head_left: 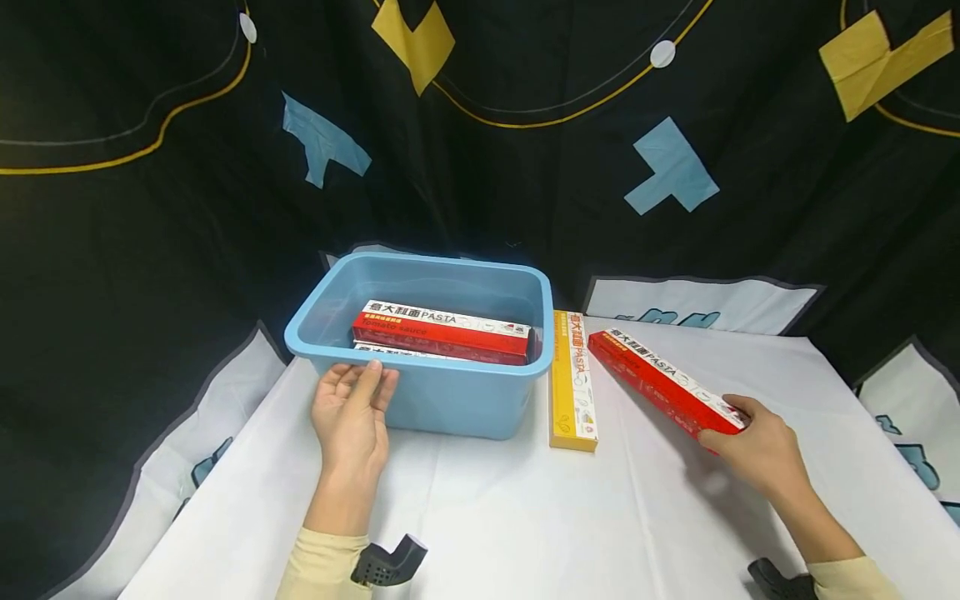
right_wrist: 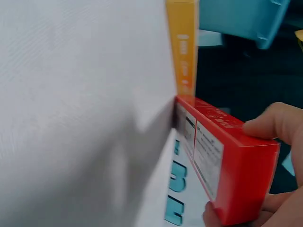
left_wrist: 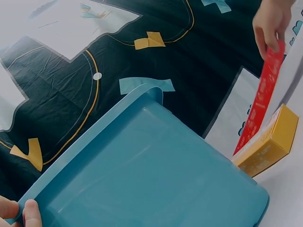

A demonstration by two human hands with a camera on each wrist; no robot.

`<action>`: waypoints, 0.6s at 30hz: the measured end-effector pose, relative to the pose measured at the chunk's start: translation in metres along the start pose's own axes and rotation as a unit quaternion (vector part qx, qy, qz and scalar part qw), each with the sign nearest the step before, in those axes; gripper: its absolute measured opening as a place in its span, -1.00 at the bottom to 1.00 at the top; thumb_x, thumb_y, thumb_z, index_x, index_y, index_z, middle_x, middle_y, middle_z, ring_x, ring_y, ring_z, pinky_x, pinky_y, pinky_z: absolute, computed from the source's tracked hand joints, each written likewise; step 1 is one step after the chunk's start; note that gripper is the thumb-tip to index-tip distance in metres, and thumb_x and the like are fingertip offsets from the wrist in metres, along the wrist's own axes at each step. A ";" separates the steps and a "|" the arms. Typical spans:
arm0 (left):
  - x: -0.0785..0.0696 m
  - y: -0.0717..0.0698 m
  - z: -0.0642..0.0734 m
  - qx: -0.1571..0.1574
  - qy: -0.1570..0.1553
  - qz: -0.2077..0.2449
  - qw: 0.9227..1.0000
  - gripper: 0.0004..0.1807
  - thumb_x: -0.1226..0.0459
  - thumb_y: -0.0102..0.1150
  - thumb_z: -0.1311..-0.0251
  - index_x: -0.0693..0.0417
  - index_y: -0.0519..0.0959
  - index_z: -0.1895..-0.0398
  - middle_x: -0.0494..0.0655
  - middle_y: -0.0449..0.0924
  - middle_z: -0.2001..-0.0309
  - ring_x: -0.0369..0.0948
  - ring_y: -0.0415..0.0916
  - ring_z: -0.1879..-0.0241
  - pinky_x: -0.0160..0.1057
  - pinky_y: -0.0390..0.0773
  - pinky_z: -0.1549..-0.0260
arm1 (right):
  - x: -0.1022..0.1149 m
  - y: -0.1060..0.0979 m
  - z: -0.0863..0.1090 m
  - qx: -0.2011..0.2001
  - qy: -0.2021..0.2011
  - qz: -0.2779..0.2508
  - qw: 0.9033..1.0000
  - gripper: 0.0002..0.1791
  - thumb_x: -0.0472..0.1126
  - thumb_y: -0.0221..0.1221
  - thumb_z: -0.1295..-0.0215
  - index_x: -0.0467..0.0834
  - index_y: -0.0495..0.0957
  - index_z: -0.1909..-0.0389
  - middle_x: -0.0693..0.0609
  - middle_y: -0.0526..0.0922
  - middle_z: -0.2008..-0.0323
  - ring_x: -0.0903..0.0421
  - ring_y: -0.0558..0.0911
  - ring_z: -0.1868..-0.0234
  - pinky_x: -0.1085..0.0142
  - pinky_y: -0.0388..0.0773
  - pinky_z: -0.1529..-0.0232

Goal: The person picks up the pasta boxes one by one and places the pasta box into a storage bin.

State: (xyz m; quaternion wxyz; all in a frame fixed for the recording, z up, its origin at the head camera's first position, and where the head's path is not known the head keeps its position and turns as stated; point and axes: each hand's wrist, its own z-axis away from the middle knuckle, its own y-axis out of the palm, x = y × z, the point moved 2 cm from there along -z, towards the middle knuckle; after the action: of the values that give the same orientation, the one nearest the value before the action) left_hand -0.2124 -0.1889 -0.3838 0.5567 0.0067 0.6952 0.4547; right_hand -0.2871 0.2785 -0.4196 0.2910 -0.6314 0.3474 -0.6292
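A blue plastic bin (head_left: 450, 400) stands on the white table, with red pasta boxes (head_left: 442, 333) lying inside it. My left hand (head_left: 352, 417) pinches the bin's near rim toward its left end, the thumb over the edge. On the right, my right hand (head_left: 757, 446) grips the near end of another red pasta box (head_left: 660, 379), thumb on one side and fingers on the other. That box slants up from the table at its near end, as the right wrist view shows. Between it and the bin lies a yellow pasta box (head_left: 573, 383).
White cloth covers the table (head_left: 510, 517). Behind it hangs a black curtain (head_left: 495, 183) with yellow and blue tape pieces and curved lines. White panels with blue lettering (head_left: 697, 304) edge the table at the back and sides.
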 end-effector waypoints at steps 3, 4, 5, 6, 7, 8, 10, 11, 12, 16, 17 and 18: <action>-0.001 0.001 -0.001 0.002 0.005 0.003 1.000 -0.49 0.36 0.40 -0.09 0.17 0.31 -0.03 0.08 0.43 0.08 -0.06 0.60 -0.01 -0.17 0.66 0.01 | 0.002 -0.014 0.007 -0.026 0.017 -0.033 0.999 -0.14 0.05 0.30 -0.18 -0.30 0.23 -0.38 -0.46 0.31 -0.21 -0.38 0.30 -0.12 -0.10 0.72 0.24; -0.001 0.001 -0.002 0.002 0.006 0.003 1.000 -0.49 0.36 0.39 -0.10 0.17 0.31 -0.02 0.08 0.43 0.08 -0.06 0.60 -0.01 -0.17 0.66 0.01 | 0.003 -0.019 0.009 -0.032 0.022 -0.044 0.998 -0.14 0.08 0.29 -0.19 -0.28 0.24 -0.39 -0.46 0.30 -0.23 -0.38 0.29 -0.13 -0.06 0.74 0.27; -0.001 0.001 -0.002 0.002 0.006 0.003 1.000 -0.49 0.36 0.39 -0.10 0.17 0.32 -0.02 0.09 0.43 0.07 -0.06 0.60 -0.01 -0.17 0.66 0.01 | 0.003 -0.023 0.012 -0.037 0.028 -0.053 0.998 -0.14 0.10 0.29 -0.20 -0.26 0.24 -0.40 -0.46 0.30 -0.23 -0.38 0.28 -0.14 0.00 0.75 0.32; -0.002 0.001 -0.001 0.002 0.007 -0.001 1.000 -0.49 0.36 0.39 -0.10 0.17 0.32 -0.03 0.09 0.44 0.06 -0.06 0.60 -0.02 -0.17 0.66 0.02 | 0.004 -0.026 0.013 -0.041 0.036 -0.064 0.996 -0.15 0.12 0.28 -0.21 -0.24 0.25 -0.40 -0.45 0.29 -0.24 -0.38 0.27 -0.14 0.08 0.75 0.36; -0.002 0.001 -0.001 0.002 0.008 -0.003 1.000 -0.49 0.35 0.39 -0.11 0.17 0.32 -0.04 0.10 0.44 0.04 -0.05 0.60 -0.03 -0.17 0.66 0.02 | 0.004 -0.030 0.015 -0.044 0.041 -0.077 0.995 -0.15 0.14 0.28 -0.21 -0.22 0.27 -0.40 -0.44 0.30 -0.23 -0.36 0.27 -0.13 0.16 0.74 0.41; -0.002 0.002 0.000 0.001 0.008 -0.007 1.000 -0.49 0.34 0.39 -0.11 0.17 0.32 -0.05 0.10 0.44 0.02 -0.05 0.59 -0.03 -0.18 0.66 0.02 | 0.005 -0.032 0.017 -0.048 0.046 -0.090 0.994 -0.17 0.14 0.28 -0.21 -0.20 0.29 -0.39 -0.41 0.32 -0.21 -0.31 0.28 -0.12 0.23 0.73 0.44; -0.003 0.001 0.000 0.001 0.008 -0.012 1.000 -0.48 0.33 0.39 -0.11 0.17 0.32 -0.06 0.12 0.45 -0.01 -0.04 0.58 -0.05 -0.18 0.66 0.02 | 0.006 -0.037 0.019 -0.054 0.058 -0.117 0.990 -0.18 0.16 0.29 -0.21 -0.18 0.31 -0.39 -0.36 0.34 -0.20 -0.24 0.29 -0.09 0.34 0.68 0.48; -0.003 0.001 0.001 0.001 0.007 -0.015 1.000 -0.48 0.33 0.39 -0.12 0.16 0.32 -0.06 0.12 0.45 -0.02 -0.04 0.58 -0.05 -0.19 0.66 0.01 | 0.007 -0.039 0.020 -0.056 0.065 -0.131 0.988 -0.18 0.15 0.30 -0.20 -0.18 0.31 -0.39 -0.33 0.34 -0.19 -0.20 0.29 -0.07 0.38 0.67 0.50; -0.002 0.001 0.001 0.000 0.006 -0.017 1.000 -0.48 0.32 0.38 -0.12 0.16 0.32 -0.07 0.12 0.45 -0.03 -0.04 0.58 -0.06 -0.19 0.66 0.01 | 0.008 -0.041 0.021 -0.059 0.073 -0.145 0.985 -0.18 0.15 0.30 -0.20 -0.17 0.32 -0.39 -0.29 0.35 -0.18 -0.16 0.29 -0.06 0.41 0.66 0.50; -0.001 0.000 0.000 -0.004 0.002 -0.015 1.000 -0.48 0.33 0.39 -0.12 0.16 0.33 -0.07 0.12 0.46 -0.02 -0.04 0.59 -0.04 -0.18 0.66 0.02 | 0.017 -0.049 0.022 -0.078 0.103 -0.214 0.968 -0.19 0.12 0.35 -0.17 -0.07 0.33 -0.40 -0.09 0.34 -0.17 -0.03 0.27 -0.06 0.49 0.68 0.43; -0.001 0.000 0.000 -0.005 0.001 -0.014 1.000 -0.47 0.33 0.39 -0.11 0.16 0.33 -0.07 0.12 0.46 -0.02 -0.04 0.59 -0.04 -0.18 0.66 0.02 | 0.020 -0.051 0.022 -0.083 0.103 -0.240 0.962 -0.20 0.10 0.36 -0.16 -0.05 0.34 -0.40 -0.04 0.33 -0.16 0.01 0.27 -0.06 0.51 0.68 0.41; -0.001 0.000 0.000 -0.006 0.000 -0.014 1.000 -0.47 0.32 0.40 -0.10 0.16 0.33 -0.07 0.11 0.46 -0.02 -0.04 0.59 -0.04 -0.18 0.66 0.02 | 0.024 -0.053 0.023 -0.089 0.105 -0.274 0.952 -0.21 0.07 0.39 -0.13 -0.02 0.36 -0.38 0.02 0.34 -0.13 0.05 0.26 -0.06 0.52 0.68 0.39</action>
State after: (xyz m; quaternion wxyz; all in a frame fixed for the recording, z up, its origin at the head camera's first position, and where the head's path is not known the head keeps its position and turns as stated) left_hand -0.2123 -0.1889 -0.3831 0.5629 -0.0066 0.6924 0.4513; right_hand -0.2613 0.2893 -0.3636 0.0117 -0.6561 0.2437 -0.7141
